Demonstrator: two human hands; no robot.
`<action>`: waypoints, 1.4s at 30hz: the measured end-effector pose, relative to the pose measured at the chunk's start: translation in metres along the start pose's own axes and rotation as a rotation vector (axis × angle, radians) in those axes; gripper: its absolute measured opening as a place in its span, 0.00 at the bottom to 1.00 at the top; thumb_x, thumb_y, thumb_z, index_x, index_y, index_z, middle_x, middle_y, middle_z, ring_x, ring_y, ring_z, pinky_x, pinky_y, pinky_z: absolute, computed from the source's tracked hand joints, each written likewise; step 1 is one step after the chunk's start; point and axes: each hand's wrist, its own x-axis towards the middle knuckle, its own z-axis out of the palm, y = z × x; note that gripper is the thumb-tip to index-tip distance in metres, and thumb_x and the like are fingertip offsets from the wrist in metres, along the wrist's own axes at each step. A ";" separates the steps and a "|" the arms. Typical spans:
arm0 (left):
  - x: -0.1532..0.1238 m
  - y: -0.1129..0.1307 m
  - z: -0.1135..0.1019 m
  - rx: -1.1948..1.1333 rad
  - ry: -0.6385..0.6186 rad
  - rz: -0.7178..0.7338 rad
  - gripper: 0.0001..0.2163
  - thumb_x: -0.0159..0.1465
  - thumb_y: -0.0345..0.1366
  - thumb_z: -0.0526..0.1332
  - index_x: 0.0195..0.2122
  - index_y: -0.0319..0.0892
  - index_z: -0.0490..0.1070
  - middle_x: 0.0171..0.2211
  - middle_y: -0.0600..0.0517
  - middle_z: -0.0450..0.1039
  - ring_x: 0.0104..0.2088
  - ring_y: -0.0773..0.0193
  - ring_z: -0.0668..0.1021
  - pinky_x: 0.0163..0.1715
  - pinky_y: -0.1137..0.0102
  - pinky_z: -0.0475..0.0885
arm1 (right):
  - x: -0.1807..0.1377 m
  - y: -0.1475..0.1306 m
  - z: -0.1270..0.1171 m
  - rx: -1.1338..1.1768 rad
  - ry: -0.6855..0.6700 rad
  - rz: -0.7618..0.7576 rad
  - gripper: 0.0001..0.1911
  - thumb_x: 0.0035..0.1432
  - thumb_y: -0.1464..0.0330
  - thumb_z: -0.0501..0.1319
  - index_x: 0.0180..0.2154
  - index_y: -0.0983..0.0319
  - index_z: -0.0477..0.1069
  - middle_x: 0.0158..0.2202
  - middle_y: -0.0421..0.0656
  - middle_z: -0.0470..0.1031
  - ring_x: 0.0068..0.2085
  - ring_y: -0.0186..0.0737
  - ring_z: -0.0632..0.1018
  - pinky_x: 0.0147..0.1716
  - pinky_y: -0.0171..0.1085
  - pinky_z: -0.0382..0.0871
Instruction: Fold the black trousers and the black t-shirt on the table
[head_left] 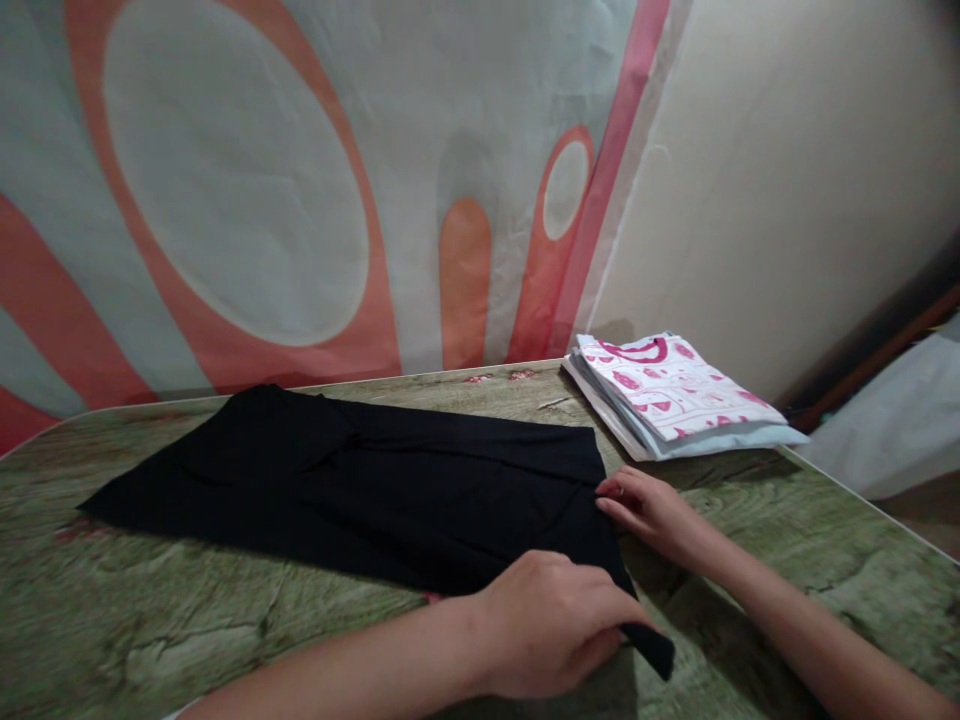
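A black garment [420, 490], by its shape perhaps a pair of trousers, lies spread lengthwise on the table with some creases. My left hand [551, 620] is closed around its near right corner, and a bit of cloth sticks out past the fingers, lifted off the tabletop. Farther back, my right hand [645, 510] pinches the right edge of the same garment between thumb and fingers. The underside of the cloth is hidden.
A stack of folded clothes [675, 390], topped by a white piece with pink prints, sits at the back right of the wood-patterned table [202, 610]. Behind stands a wall covering [420, 180] with orange shapes. Whitish material [885, 420] shows beyond the right edge.
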 end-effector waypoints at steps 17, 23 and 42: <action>-0.005 0.003 0.011 -0.047 -0.064 0.089 0.11 0.62 0.32 0.53 0.45 0.45 0.67 0.38 0.54 0.74 0.37 0.68 0.75 0.34 0.75 0.66 | 0.004 0.000 0.006 0.204 -0.006 0.221 0.15 0.53 0.57 0.56 0.23 0.62 0.64 0.20 0.37 0.66 0.22 0.32 0.66 0.22 0.32 0.57; -0.006 0.007 0.004 -0.067 0.002 0.079 0.10 0.62 0.31 0.53 0.44 0.45 0.67 0.38 0.54 0.74 0.38 0.69 0.75 0.36 0.75 0.65 | 0.000 0.002 0.007 0.087 -0.018 0.219 0.12 0.51 0.60 0.57 0.23 0.61 0.63 0.20 0.37 0.66 0.23 0.33 0.65 0.22 0.32 0.56; -0.022 0.010 -0.010 -0.022 -0.278 -0.182 0.23 0.50 0.38 0.66 0.47 0.41 0.63 0.45 0.47 0.63 0.42 0.59 0.69 0.39 0.70 0.67 | -0.035 -0.062 -0.032 0.083 -0.634 -0.207 0.13 0.45 0.76 0.62 0.36 0.58 0.73 0.36 0.39 0.70 0.37 0.36 0.72 0.36 0.32 0.64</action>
